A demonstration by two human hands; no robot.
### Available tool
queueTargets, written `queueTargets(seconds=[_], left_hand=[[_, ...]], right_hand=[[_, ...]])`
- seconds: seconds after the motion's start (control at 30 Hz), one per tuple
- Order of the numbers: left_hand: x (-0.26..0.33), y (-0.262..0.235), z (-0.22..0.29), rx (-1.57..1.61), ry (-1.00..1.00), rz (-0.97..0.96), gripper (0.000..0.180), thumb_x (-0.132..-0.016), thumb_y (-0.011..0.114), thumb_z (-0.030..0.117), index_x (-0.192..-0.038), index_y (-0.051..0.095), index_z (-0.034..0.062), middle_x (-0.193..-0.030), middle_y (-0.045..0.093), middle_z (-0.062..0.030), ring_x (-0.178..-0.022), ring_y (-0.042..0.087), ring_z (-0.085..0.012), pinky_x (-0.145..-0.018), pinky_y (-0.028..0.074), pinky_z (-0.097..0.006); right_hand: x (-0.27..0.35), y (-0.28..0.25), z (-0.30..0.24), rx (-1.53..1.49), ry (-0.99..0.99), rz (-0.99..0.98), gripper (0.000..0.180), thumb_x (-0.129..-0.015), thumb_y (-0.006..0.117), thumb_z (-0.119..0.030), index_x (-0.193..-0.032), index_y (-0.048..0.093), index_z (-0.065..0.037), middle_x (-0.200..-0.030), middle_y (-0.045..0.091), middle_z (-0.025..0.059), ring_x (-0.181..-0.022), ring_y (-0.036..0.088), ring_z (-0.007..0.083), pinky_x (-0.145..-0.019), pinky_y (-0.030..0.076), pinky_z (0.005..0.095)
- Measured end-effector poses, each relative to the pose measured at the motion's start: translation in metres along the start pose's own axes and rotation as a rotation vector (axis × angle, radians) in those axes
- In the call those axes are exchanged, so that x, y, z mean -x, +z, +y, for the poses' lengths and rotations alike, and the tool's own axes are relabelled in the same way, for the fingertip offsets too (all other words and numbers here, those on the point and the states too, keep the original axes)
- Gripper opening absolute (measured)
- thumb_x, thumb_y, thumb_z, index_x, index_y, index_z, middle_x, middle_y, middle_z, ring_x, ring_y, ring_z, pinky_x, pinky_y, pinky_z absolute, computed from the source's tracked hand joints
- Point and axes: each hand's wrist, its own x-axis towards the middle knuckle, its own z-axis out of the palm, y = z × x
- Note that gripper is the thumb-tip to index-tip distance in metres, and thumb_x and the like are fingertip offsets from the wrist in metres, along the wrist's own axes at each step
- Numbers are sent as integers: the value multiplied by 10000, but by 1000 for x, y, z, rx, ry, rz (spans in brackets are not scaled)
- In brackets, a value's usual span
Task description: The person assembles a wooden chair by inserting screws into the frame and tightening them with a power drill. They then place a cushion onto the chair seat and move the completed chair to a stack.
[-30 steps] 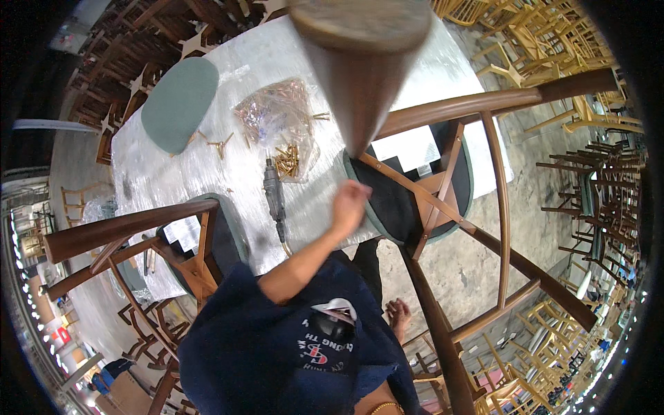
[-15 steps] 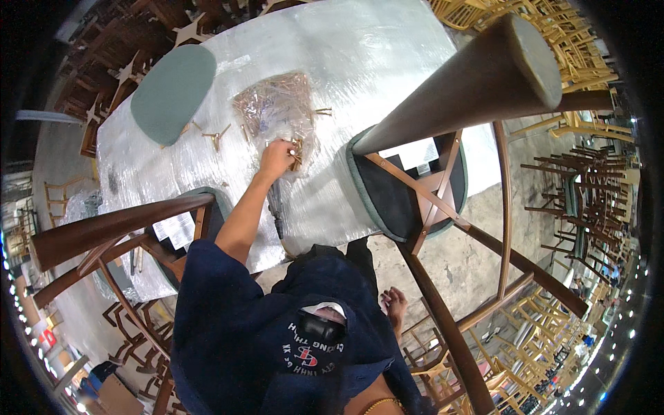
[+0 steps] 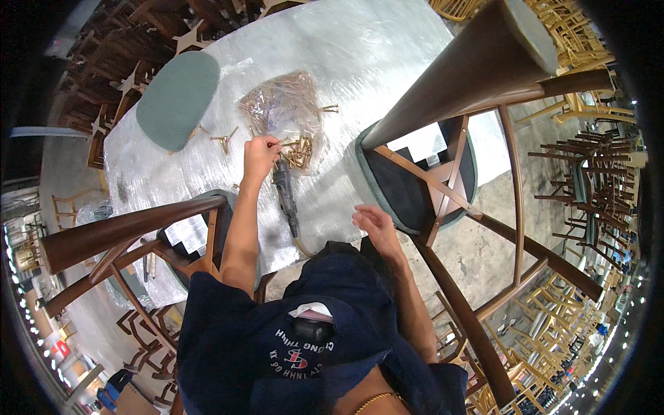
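My left hand (image 3: 261, 153) is closed in a pinch on a brass-coloured screw (image 3: 283, 143), mostly hidden by the fingers. It is beside several loose screws (image 3: 299, 153) spilling from the mouth of a clear plastic bag (image 3: 280, 100). Just below that hand, a dark power screwdriver (image 3: 285, 197) lies on the plastic-wrapped table (image 3: 339, 83), its cord running toward me. My right hand (image 3: 375, 225) is raised over the near table edge, fingers apart and holding nothing. To its right is an upturned chair (image 3: 408, 180) with dark wooden legs and a green seat.
Another upturned chair (image 3: 131, 228) stands at the left. A loose green seat pad (image 3: 178, 100) lies at the far left of the table, with a few screws (image 3: 223, 142) beside it. Stacked chairs (image 3: 584, 187) fill the floor on the right.
My left hand has drawn back left from the screw pile, uncovering the screwdriver. My right hand has come up from low beside my body toward the table edge.
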Motion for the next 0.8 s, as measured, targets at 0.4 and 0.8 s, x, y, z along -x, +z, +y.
queueTargets(seconds=[0.4, 0.8], left_hand=[[70, 18, 73, 933, -188, -575, 281, -1031, 744, 206, -1204, 731, -15, -1029, 784, -131, -806, 742, -145, -712, 593, -259], [154, 59, 121, 709, -99, -363, 263, -1020, 729, 174, -1142, 763, -56, -909, 795, -111, -756, 786, -162, -460, 457, -233]], right_hand=[[-38, 61, -92, -1013, 174, -256, 604, -1130, 468, -523, -1427, 556, -5, -1280, 640, 137, -1182, 664, 285, -1050, 538, 498], [-9, 20, -69, -750, -16, -306, 477, -1134, 523, -383, -1339, 594, 42, -1249, 643, 124, -1097, 682, 258, -1082, 542, 491]])
